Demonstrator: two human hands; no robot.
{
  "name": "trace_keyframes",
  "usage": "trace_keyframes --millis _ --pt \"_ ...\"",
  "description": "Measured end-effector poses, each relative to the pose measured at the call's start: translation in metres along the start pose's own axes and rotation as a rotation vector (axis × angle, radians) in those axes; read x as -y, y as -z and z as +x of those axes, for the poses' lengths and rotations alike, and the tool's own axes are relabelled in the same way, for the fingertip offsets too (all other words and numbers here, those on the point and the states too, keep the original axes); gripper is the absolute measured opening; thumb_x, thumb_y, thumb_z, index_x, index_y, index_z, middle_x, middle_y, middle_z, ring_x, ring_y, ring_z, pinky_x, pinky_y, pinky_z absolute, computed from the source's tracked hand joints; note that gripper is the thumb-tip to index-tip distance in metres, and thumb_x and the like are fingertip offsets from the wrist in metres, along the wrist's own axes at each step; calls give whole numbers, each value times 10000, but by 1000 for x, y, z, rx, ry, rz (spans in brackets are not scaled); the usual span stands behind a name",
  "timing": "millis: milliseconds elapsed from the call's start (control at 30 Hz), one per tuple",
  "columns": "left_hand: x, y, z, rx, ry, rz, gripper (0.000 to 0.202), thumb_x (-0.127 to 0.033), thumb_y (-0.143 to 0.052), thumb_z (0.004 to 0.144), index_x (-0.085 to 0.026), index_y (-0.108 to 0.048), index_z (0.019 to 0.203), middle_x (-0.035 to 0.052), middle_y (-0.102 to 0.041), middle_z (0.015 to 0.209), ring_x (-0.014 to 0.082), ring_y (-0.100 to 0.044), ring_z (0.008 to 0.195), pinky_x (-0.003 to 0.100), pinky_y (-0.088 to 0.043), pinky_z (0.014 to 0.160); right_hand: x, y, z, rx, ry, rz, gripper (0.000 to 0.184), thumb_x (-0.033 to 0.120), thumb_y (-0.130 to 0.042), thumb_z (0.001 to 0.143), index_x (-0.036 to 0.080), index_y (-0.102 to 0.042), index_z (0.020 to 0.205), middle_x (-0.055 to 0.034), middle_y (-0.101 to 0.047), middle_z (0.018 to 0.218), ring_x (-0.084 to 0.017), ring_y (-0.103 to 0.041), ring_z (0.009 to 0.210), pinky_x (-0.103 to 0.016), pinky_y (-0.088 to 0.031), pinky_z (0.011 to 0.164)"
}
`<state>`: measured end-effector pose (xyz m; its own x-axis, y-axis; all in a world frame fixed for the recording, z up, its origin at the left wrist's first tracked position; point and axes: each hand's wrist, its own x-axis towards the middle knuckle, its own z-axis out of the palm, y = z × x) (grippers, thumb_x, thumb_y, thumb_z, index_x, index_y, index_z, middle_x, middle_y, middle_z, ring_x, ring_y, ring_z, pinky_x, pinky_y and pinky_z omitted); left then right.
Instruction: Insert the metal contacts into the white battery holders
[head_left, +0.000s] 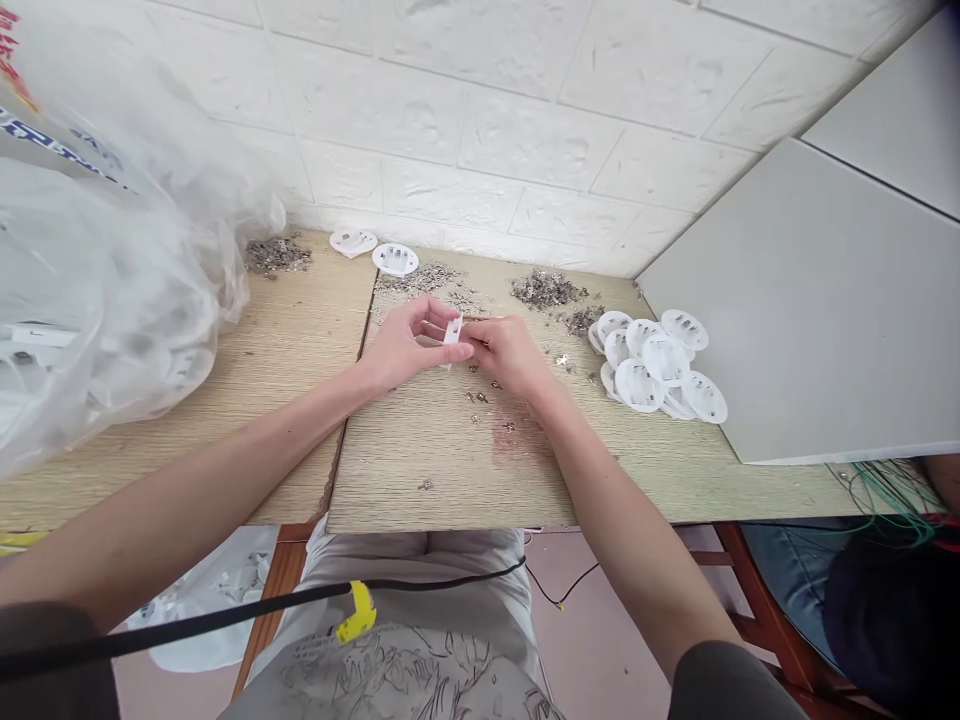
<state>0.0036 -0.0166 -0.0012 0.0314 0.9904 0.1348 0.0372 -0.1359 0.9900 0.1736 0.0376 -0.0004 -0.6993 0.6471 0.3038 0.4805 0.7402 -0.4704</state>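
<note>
My left hand [411, 345] grips a small white plastic part [453, 330] on edge between thumb and fingers, above the table. Against its right side, my right hand [510, 352] is closed in a pinch; whatever its fingertips hold is hidden. Below the hands lie several loose small metal pieces [481, 397], with one more [426, 485] nearer the front edge. Small heaps of metal pieces [546, 288] rest along the wall behind. To the right is a pile of round white plastic parts [664, 358] with slots, and two similar white discs [395, 260] lie at the back left.
A large clear plastic bag [112, 300] with white parts stands on the left of the wooden table [405, 440]. At right a grey panel [840, 300] borders the table, with green wires [892, 495] beyond. A black cable [262, 605] crosses in front of my lap.
</note>
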Motion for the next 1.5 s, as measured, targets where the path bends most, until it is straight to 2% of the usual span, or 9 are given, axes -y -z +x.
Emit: trace_keyframes --millis 100,200,333,500,800,1100,1300,1500 --pt "-3 1 1 24 -13 20 454 -339 -868 550 -196 -619 901 61 -682 940 231 -627 917 354 -527 713 3 -3 1 -48 -37 -27 244 151 -448 861 161 -621 689 -18 -605 655 -127 -476 599 -254 -328 620" --pt "-4 5 2 -9 -33 15 427 -366 -845 599 -195 -638 931 75 -681 995 233 -629 941 368 -519 758 6 -6 1 -99 -82 -22 239 157 -434 882 163 -629 744 -35 -646 712 -142 -520 640 -259 -340 637" --pt "-1 8 5 -67 -14 -79 420 -420 -811 656 -194 -639 965 69 -685 985 210 -642 893 371 -503 787 5 -7 1 -104 -126 45 196 214 -465 904 165 -638 824 -42 -680 768 -151 -551 669 -261 -369 660" --pt "1 9 7 -77 13 -185 422 -457 -802 662 -192 -630 942 56 -683 941 198 -646 848 360 -505 761 2 -5 2 -132 -190 115 187 238 -494 899 163 -657 847 -26 -682 727 -134 -518 597 -261 -375 642" --pt "3 9 9 -82 44 -193 416 -456 -796 664 -189 -631 937 59 -689 929 187 -642 831 338 -517 738 3 -3 -1 -55 -155 -20 197 220 -499 895 176 -690 913 -27 -680 741 -144 -521 617 -265 -346 625" --pt "3 8 8 -56 33 -174 399 -446 -784 686 -178 -634 941 62 -686 922 183 -635 807 327 -507 707 2 -1 -1 -56 -151 -104 204 210 -495 903 171 -696 891 -40 -694 778 -150 -531 630 -270 -341 626" --pt "5 9 10 -57 20 -178 396 -448 -780 694 -176 -629 939 54 -683 905 170 -632 788 315 -509 695 4 0 -1 -111 -163 -70 206 238 -502 908 169 -695 893 -30 -690 762 -145 -540 640 -259 -353 639" --pt "3 7 8 -69 27 -170 391 -427 -791 681 -166 -636 929 53 -684 897 165 -634 781 307 -512 692 4 -3 -2 -64 -140 -166 224 227 -486 913 180 -705 915 -46 -698 815 -159 -548 665 -270 -335 638"
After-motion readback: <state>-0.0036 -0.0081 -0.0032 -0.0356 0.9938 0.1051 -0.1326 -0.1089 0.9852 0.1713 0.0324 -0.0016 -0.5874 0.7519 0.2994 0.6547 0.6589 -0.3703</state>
